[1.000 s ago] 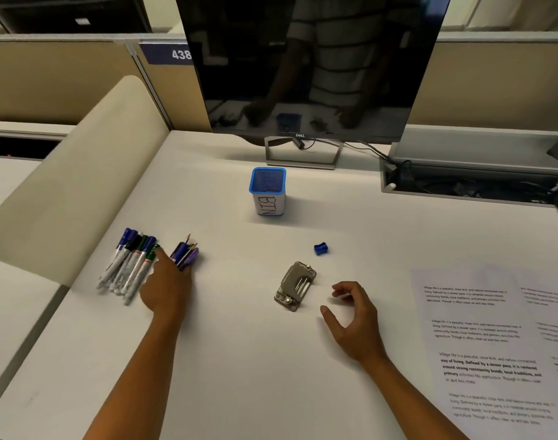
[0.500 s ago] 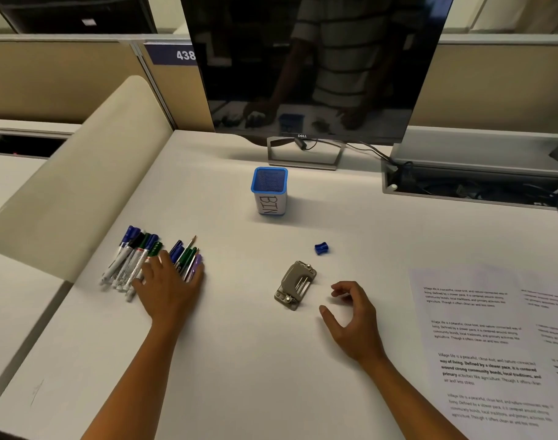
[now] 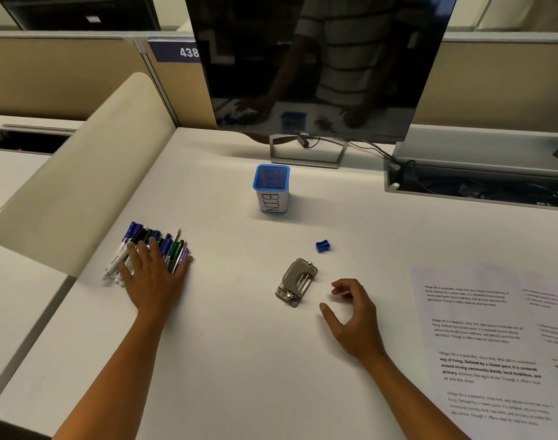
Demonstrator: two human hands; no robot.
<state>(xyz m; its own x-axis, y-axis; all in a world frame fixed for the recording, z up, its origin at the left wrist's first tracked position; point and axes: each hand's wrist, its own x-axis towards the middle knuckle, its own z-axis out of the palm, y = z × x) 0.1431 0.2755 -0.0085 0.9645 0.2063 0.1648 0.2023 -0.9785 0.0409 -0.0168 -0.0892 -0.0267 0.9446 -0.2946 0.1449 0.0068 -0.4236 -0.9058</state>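
A bunch of markers and pens [image 3: 144,246] lies on the white desk [image 3: 239,360] at the left. My left hand [image 3: 153,277] lies flat over the near ends of the bunch, fingers spread and straight, thumb beside the purple pen. A blue mesh cup labelled BIN [image 3: 272,189] stands upright in the middle, near the monitor. A grey metal hole punch [image 3: 296,282] lies right of centre, with a small blue sharpener [image 3: 322,246] behind it. My right hand [image 3: 350,315] rests on the desk just right of the punch, fingers loosely curled, holding nothing.
A dark monitor [image 3: 319,65] on a stand fills the back. Printed sheets of paper [image 3: 493,344] lie at the right. A cable tray with wires [image 3: 477,188] runs along the back right. A curved beige divider [image 3: 80,185] borders the desk on the left.
My left hand has spread out flat and slid left over the pens, pushing the two groups together into one bunch. My right hand has stayed in place.
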